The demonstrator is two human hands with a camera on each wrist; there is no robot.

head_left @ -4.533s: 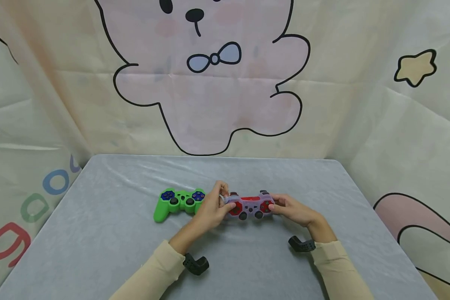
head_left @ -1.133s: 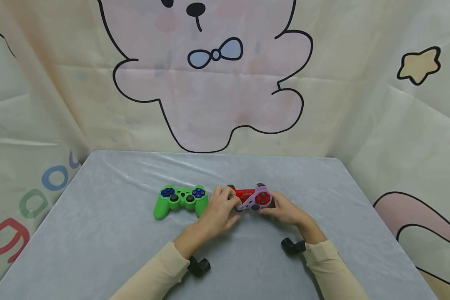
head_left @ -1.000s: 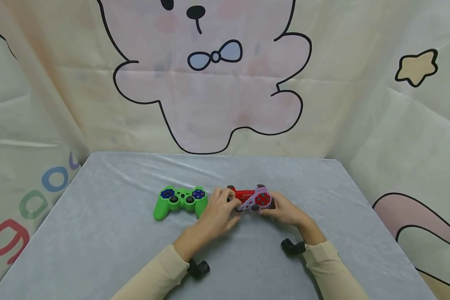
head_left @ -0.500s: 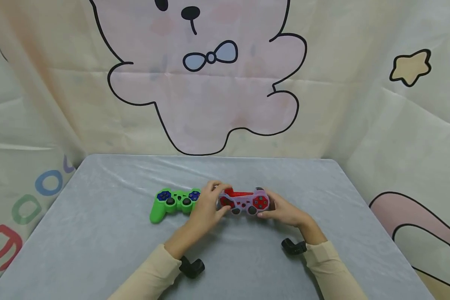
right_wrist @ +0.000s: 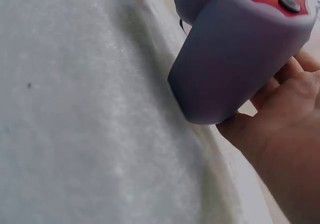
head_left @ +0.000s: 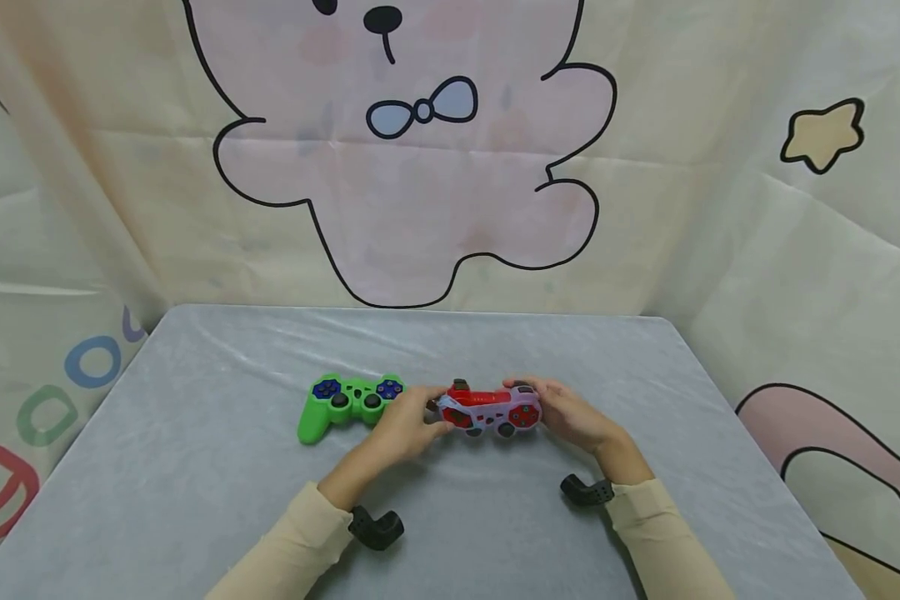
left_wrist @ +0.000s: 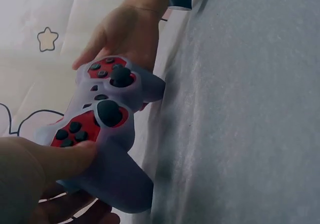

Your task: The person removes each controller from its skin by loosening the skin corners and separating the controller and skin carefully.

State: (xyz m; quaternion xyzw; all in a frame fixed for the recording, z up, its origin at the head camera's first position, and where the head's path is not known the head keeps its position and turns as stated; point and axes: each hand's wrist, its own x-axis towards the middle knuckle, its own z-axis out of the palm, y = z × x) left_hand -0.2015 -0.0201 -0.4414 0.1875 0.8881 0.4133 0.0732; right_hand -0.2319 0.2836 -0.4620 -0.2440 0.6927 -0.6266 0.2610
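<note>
Two game controllers show on my head feed, and the purple controller (head_left: 487, 410), with its red panels, is between the person's hands, over the grey cloth-covered table (head_left: 480, 517). I have the left hand (head_left: 407, 425) holding its left end in a narrow grip; on the left wrist feed I see the thumb (left_wrist: 75, 156) across the face beside the dark direction buttons and the fingers wrapped beneath. The right hand (head_left: 573, 421) is at the other end, its fingers behind the body by the shoulder buttons, but I cannot tell from here whether it grips or only touches. The controller is tilted, its red top edge showing from above, and I cannot make out whether its handles rest on the cloth. The green controller (head_left: 356, 400), with blue button panels and black sticks, lies flat on the table just to the left, partly hidden from me by the left hand. Both arms wear cream sleeves (head_left: 296, 525), with a black wrist device (head_left: 377, 529) by each cuff. Behind the table I see a pale curtain (head_left: 727, 242) printed with a pinkish figure in a blue bow tie (head_left: 422, 109).
</note>
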